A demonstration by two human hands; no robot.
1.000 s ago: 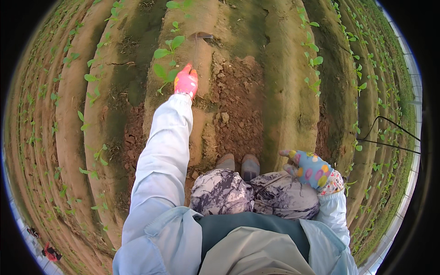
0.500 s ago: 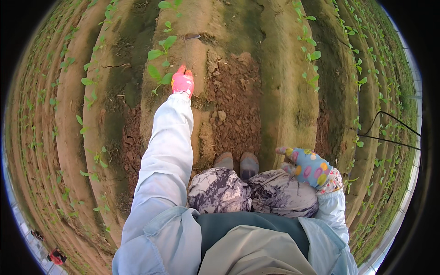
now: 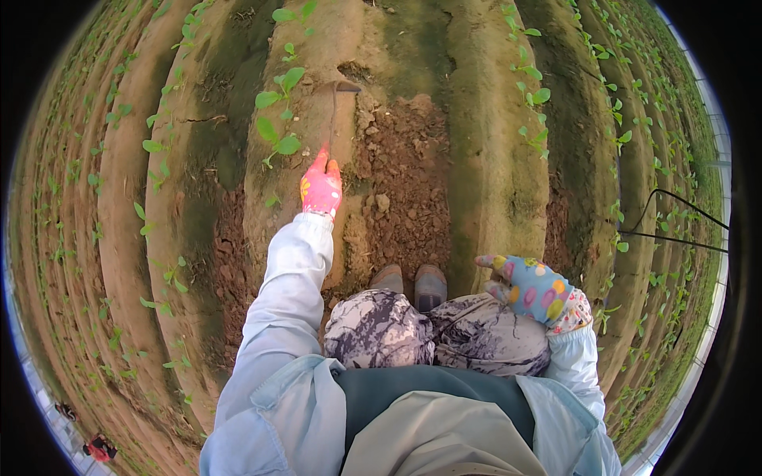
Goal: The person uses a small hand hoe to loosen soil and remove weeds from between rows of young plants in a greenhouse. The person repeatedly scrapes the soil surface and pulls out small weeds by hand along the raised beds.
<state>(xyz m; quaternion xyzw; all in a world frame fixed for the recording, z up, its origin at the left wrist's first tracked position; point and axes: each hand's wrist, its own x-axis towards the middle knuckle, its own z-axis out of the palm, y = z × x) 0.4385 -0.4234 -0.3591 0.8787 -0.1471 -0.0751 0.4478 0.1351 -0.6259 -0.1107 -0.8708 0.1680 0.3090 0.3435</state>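
Head view: the left hand [image 3: 321, 186], in a pink glove with pale spots, reaches out over a ridge [image 3: 349, 36] of pale soil, its fingers closed round the handle of a hoe [image 3: 347, 86]. The hoe's thin shaft runs to the far side, away from the hand, and its dark blade points right at the ridge's surface; whether the edge is in the soil I cannot tell. Just beyond the blade is a small hole [image 3: 355, 71]. Leafy seedlings [image 3: 268, 100] stand in a row just left of the hoe, apart from it. To the right of the hoe lies a patch of loose soil [image 3: 409, 151], brown and lumpy, which reaches near to the shoes [image 3: 430, 283]. The right hand [image 3: 536, 292], in a blue glove with coloured spots, is at the right knee of the patterned trousers [image 3: 379, 329], one digit stretched left and the others partly bent; whether it has hold of anything I cannot tell. More ridges with green rows run along both sides. Far to the right a black wire [image 3: 675, 198] juts in, and at the near left edge, well apart, is a person [image 3: 100, 448] in red.
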